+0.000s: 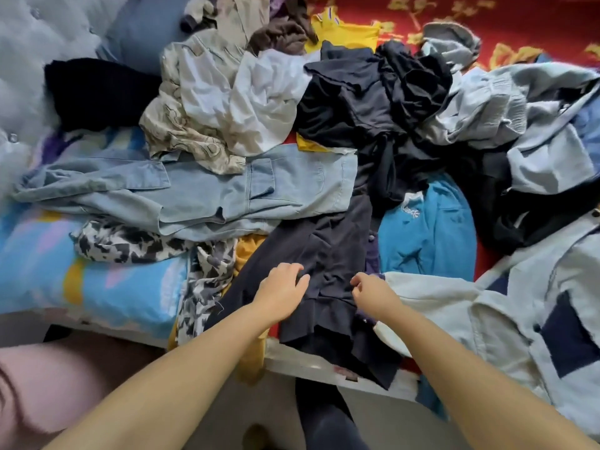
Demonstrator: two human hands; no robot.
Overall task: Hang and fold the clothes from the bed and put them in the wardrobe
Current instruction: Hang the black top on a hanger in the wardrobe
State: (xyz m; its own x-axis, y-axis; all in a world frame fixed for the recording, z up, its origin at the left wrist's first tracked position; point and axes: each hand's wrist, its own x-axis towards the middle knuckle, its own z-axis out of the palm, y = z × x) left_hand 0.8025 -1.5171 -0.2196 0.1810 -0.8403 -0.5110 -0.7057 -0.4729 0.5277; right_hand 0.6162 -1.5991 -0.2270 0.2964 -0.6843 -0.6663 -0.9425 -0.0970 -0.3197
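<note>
Head view. Setting: a bed (324, 365) whose pale near edge runs across the lower frame, covered by a red spread with gold flower pattern (454, 14), visible at the far right. A grey tufted headboard (29, 60) fills the far left, with a blue-grey pillow (143, 30) beside it.

Item 1: heap of loose clothes, spread over most of the bed.
- Dark navy garment (321, 254), near centre, lying lengthwise, its hem hanging over the near edge.
- Light blue denim piece (227, 190), left of centre, flat, partly under the heap.
- Beige patterned shirt (181, 125) and white crumpled top (266, 102), far of the denim.
- Black garments (383, 102), centre far.
- Yellow top (344, 30), far centre, mostly covered.
- Bright blue garment (431, 235), right of the navy piece.
- Pale blue shirt with navy patches (526, 319), near right.
- Black-and-white print cloth (130, 241), near left, resting on a blue multicoloured folded blanket (97, 287).

Item 2: left hand (282, 287), fingers bent, fingertips pressing into the navy garment's cloth; whether any cloth is gathered in them cannot be told.

Item 3: right hand (373, 290), fingers curled, pinching a fold of the same garment just beside the left hand.
</note>
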